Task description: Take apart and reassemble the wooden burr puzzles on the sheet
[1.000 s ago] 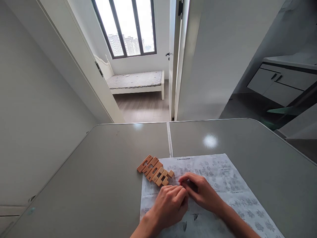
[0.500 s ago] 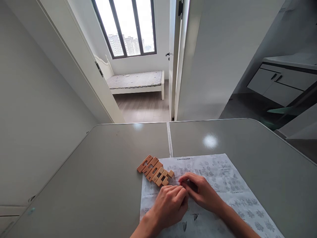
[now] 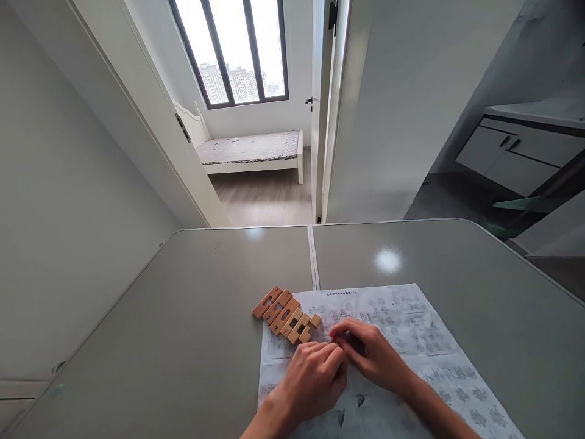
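Several notched wooden puzzle pieces (image 3: 284, 314), reddish-brown to pale tan, lie side by side in a slanting row. They rest partly on a printed instruction sheet (image 3: 411, 332) and partly on the table. My left hand (image 3: 316, 373) rests on the sheet just below the pale end of the row, its fingers curled in. Beside it, my right hand (image 3: 371, 355) has bent fingers drawn together, with its thumb close to the left knuckles. The two hands meet at the fingers. No object shows in either hand, though the palms are hidden.
The grey table (image 3: 205, 329) has a seam (image 3: 313, 256) running down its middle. Past its far edge, a doorway with an open door (image 3: 322, 110) shows a bed (image 3: 251, 146) under a window (image 3: 233, 49). White cabinets (image 3: 516, 146) stand at right.
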`<state>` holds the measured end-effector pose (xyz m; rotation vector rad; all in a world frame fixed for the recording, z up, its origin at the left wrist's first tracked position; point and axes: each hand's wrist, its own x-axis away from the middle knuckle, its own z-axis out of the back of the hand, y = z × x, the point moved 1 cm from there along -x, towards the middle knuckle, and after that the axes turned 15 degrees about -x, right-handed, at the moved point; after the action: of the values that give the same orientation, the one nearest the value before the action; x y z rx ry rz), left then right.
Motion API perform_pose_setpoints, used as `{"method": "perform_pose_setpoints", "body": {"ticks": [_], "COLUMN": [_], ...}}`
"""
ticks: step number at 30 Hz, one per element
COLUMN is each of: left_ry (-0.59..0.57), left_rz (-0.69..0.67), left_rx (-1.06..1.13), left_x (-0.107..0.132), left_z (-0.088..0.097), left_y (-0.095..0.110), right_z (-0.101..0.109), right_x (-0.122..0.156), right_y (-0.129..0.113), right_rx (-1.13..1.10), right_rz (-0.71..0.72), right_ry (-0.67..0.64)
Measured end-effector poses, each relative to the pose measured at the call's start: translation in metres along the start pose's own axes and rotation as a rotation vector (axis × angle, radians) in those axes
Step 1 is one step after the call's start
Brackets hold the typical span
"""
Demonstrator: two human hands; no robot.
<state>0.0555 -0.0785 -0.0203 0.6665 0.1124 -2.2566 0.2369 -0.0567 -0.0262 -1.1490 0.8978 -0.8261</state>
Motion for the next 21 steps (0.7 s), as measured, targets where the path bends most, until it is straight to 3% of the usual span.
{"method": "perform_pose_setpoints", "body": {"ticks": [21], "left_ry": [0.012], "left_rz": [-0.008], "left_rx": [0.012], "left_x": [0.0013], "left_z": [-0.0033], "left_y": [-0.0006], "right_z": [0.0007], "right_x": [-0.0009], "right_y": [0.0017], "right_rx": [0.009], "right_rz": [-0.004], "right_ry": [0.0]}}
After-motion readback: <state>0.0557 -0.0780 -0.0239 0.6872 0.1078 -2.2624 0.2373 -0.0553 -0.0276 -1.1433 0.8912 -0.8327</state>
